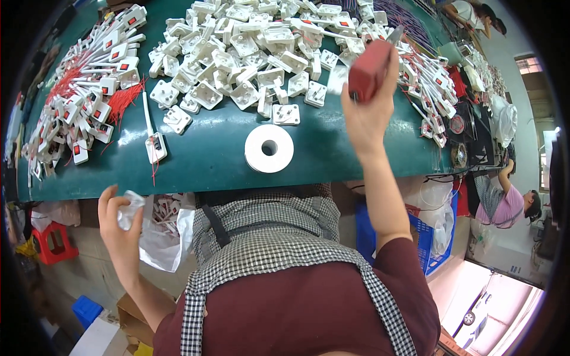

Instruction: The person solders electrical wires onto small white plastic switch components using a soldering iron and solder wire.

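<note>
My right hand (369, 118) is raised over the right part of the green table, its fingers wrapped round a boxy red tool (367, 70). A pointed grey metal piece (396, 34) shows just beyond the tool; whether it belongs to it I cannot tell. Off the table's front edge at the left, my left hand (122, 228) curls its thumb and fingers round clear plastic (134, 204). A white plastic bag (163, 252) with switch pieces inside hangs beside it. Between the hands, a white roll (269, 148) stands on the table.
White plug housings (237, 65) are heaped mid-table. Bundles of white parts with red switches and wires lie left (89, 101) and right (430, 89). A single switch piece (155, 147) lies left of the roll. Below are a blue crate (424, 237) and red stool (53, 243). Other people sit at right.
</note>
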The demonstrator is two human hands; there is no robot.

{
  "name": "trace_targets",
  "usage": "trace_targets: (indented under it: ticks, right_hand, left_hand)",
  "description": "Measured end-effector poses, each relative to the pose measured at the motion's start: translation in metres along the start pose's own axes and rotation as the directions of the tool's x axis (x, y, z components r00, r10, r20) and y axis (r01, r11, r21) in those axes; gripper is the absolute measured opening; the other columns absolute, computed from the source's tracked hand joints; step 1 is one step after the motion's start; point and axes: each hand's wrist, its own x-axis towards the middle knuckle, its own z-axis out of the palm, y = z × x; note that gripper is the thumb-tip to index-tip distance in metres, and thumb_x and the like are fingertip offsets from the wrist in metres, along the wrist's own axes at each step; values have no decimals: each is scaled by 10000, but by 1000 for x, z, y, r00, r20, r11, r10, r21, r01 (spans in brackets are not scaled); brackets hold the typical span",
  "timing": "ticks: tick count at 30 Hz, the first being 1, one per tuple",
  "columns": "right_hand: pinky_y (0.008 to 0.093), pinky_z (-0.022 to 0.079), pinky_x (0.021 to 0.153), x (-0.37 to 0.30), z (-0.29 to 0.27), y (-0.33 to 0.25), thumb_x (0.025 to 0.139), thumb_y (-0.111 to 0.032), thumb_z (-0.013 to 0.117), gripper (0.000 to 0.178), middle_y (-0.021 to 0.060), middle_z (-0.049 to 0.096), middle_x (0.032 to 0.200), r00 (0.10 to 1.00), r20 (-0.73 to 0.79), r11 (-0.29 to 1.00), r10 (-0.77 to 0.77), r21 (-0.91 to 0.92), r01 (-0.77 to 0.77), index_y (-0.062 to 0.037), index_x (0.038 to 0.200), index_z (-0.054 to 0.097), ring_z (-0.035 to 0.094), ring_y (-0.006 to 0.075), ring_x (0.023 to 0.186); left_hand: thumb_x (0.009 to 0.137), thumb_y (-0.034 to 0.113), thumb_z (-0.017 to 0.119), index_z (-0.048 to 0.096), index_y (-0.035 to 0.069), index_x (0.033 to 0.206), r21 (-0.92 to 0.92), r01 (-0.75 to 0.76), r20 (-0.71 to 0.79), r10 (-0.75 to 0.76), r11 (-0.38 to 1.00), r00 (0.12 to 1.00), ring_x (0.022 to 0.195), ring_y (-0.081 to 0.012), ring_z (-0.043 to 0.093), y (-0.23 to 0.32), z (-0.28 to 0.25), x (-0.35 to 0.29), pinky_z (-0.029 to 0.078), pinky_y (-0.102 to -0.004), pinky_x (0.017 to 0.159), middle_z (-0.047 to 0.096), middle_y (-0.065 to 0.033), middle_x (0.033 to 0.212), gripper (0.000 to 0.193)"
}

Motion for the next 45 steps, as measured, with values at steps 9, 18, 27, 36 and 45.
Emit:
trace_targets:
  ticks: [9, 18, 27, 36, 45]
  right_hand:
    - [337, 535, 687, -63, 19, -77, 708, -151, 793, 833, 185, 592, 1058, 899, -90, 824, -428, 370, 429, -4, 1374, 315, 639, 264, 814]
    - [309, 491, 862, 52, 20, -28, 742, 94, 656, 907, 161, 516, 1258, 949, 214, 971, -229, 122, 207, -101, 1471, 152, 563, 185, 1085]
    - [427, 490, 757, 87, 80, 35, 671, -45, 710, 875, 184, 528, 1182, 871, 208, 872, -445, -121, 474, -186, 1436, 309, 590, 401, 915]
    - [359, 482, 870, 97, -9, 34, 696, 75, 678, 938, 193, 507, 1262, 879, -193, 897, -435, -182, 404, -112, 1468, 181, 555, 311, 1093]
    - [249, 503, 704, 31, -75, -42, 677, 131, 649, 1048, 63, 507, 1107, 976, -138, 900, 168, 426, -95, -178, 1495, 72, 567, 118, 824]
  left_hand:
    - [863, 7, 563, 377, 3, 1326, -858, 133, 321, 317, 495, 893, 980, -189, 587, 150, 75, 40, 494, -268, 801, 530, -132, 1210, 499]
    - [912, 109, 473, 411, -30, 1311, -901, 400, 433, 271, 170, 860, 872, -104, 529, 117, 83, 57, 406, -236, 775, 590, -89, 1063, 428]
    - [816, 84, 607, 455, -6, 1265, -590, -179, 211, 364, 787, 907, 935, -302, 530, 131, 103, 40, 415, -383, 840, 582, -165, 1045, 483]
    - [705, 71, 672, 514, -43, 1207, -275, -496, 161, 548, 824, 821, 886, -301, 524, 148, 102, 39, 395, -392, 815, 534, -166, 1281, 539]
    - [654, 144, 795, 430, -19, 1295, -340, -513, 33, 555, 788, 831, 1186, -383, 440, 164, 86, 50, 329, -458, 1003, 399, -208, 1396, 755]
